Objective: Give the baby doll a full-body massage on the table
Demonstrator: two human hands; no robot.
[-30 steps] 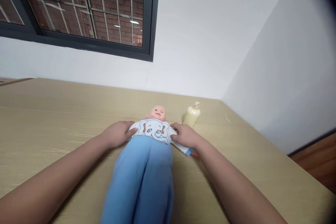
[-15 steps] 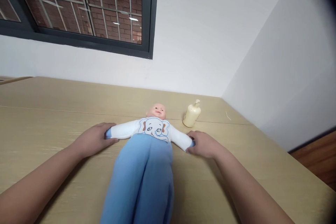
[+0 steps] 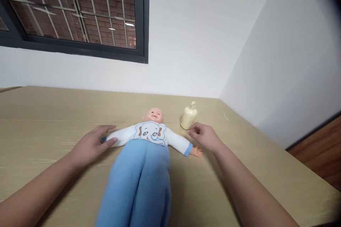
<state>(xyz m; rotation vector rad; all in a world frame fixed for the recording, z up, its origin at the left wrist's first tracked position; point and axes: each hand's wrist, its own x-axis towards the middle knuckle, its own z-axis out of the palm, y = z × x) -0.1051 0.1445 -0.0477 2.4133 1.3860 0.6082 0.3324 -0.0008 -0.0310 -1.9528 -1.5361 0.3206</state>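
Observation:
A baby doll [image 3: 144,165] lies on its back, in a white top with an elephant print and blue trousers. Its arms are spread to both sides. My left hand [image 3: 92,145] rests loosely about the doll's left-side cuff, fingers stretched and apart, thumb touching the sleeve; it hides that doll hand. Above the other doll hand [image 3: 196,151], which is bare and visible, my right hand [image 3: 204,136] is held with bent fingers slightly apart and nothing visible in them. Just beyond its fingertips stands a cream pump bottle [image 3: 189,117], upright beside the doll's head.
The doll lies on a wide wooden-toned table [image 3: 53,110] with a seam across it. A thin pale strand [image 3: 226,116] lies at the back right. White walls [image 3: 191,42] meet behind the table, and a barred window [image 3: 80,10] is at upper left.
My right hand has let go of the doll's cuff and moved up toward the bottle, uncovering the doll's hand. My left hand's fingers have loosened. The view has shifted slightly.

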